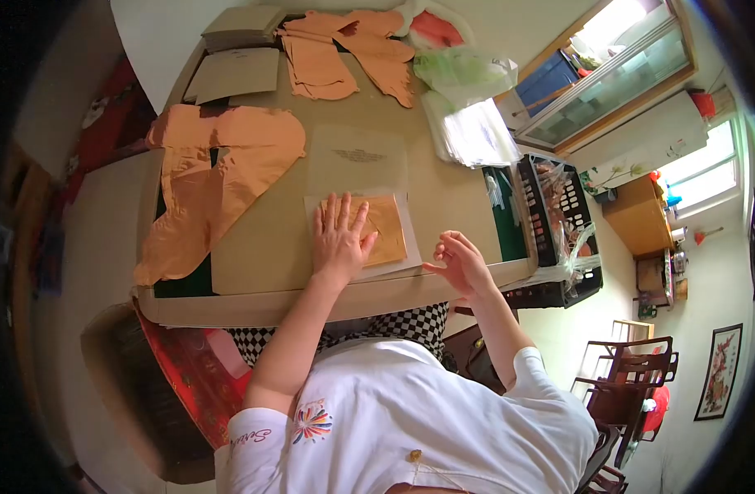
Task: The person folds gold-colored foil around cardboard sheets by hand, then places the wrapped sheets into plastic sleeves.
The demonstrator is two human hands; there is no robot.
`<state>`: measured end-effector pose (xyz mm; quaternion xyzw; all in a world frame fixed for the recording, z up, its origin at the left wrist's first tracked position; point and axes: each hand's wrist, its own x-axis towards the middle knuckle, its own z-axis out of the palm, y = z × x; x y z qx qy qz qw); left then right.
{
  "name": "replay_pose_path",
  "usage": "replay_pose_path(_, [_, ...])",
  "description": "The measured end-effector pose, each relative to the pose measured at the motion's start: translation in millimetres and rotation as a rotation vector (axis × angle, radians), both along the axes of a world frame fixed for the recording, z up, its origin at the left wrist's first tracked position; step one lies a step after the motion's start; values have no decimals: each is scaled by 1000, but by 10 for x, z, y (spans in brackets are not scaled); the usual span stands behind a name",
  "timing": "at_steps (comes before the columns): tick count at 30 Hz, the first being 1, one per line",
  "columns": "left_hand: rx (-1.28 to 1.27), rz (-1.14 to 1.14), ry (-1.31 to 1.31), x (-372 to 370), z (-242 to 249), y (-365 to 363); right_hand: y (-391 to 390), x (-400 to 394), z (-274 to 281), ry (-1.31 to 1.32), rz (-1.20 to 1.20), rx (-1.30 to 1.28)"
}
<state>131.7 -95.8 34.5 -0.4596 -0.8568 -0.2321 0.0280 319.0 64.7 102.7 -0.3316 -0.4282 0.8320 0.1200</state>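
Note:
My left hand [341,240] lies flat with its fingers stretched over a folded orange-gold foil sheet [385,239]. Under the foil is a white card or paper [409,239], its edge showing along the right side. A clear plastic bag [357,169] with small dark print lies flat just beyond it. My right hand [461,262] hovers to the right of the card near the table's front edge. Its fingers are loosely curled, the thumb stands apart, and nothing shows in them.
Copper-coloured foil pieces [229,165] are spread on the left of the table, with more foil [320,62] at the back. Grey-brown cards [233,74] are stacked back left. Clear plastic bags [472,132] lie at right, beside a black plastic crate [550,206].

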Motion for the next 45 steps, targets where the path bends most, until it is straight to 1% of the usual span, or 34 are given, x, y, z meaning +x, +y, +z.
replay_pose_path(3, [11, 5, 5, 2, -10, 4, 20, 32, -58, 24, 19, 2])
replay_pose_path(6, [17, 14, 10, -5, -5, -1, -33, 10, -91, 0, -86, 18])
replay_pose_path(9, [5, 11, -1, -4, 20, -5, -91, -90, -47, -68, -139, 36])
replay_pose_path(12, [1, 11, -2, -11, 25, -7, 61, -121, -309, -18, 40, 4])
replay_pose_path(15, [0, 13, 11, -1, 20, 3, -118, -402, -77, -306, 163, 157])
replay_pose_path(18, [24, 23, 23, 3, -18, 9, -149, -564, -237, -385, 258, 355])
replay_pose_path(22, [116, 24, -52, 15, 58, -14, -198, -598, -122, -399, 228, 353])
replay_pose_path(25, [211, -16, -50, -170, 133, 31, -168, -544, -157, -375, 240, 349])
replay_pose_path(27, [173, -45, 36, -391, 62, 98, -160, -502, -159, -338, 234, 331])
replay_pose_path(29, [147, -72, 158, -535, 109, 126, -145, -457, -186, -344, 227, 328])
replay_pose_path(32, [-3, -101, 68, -625, 193, 183, -83, -382, -227, -356, 238, 317])
replay_pose_path(35, [-94, -123, 131, -670, 234, 189, -67, -332, -229, -352, 238, 301])
replay_pose_path(38, [-108, -114, 146, -695, 218, 205, -50, -306, -239, -341, 233, 282])
replay_pose_path(41, [-24, -174, 112, -744, 212, 156, -33, -275, -249, -332, 237, 263])
replay_pose_path(44, [-127, -200, -41, -781, 353, 102, -16, -244, -254, -318, 258, 268])
replay_pose_path(45, [-186, -199, -20, -773, 410, 104, -13, -240, -256, -313, 268, 276])
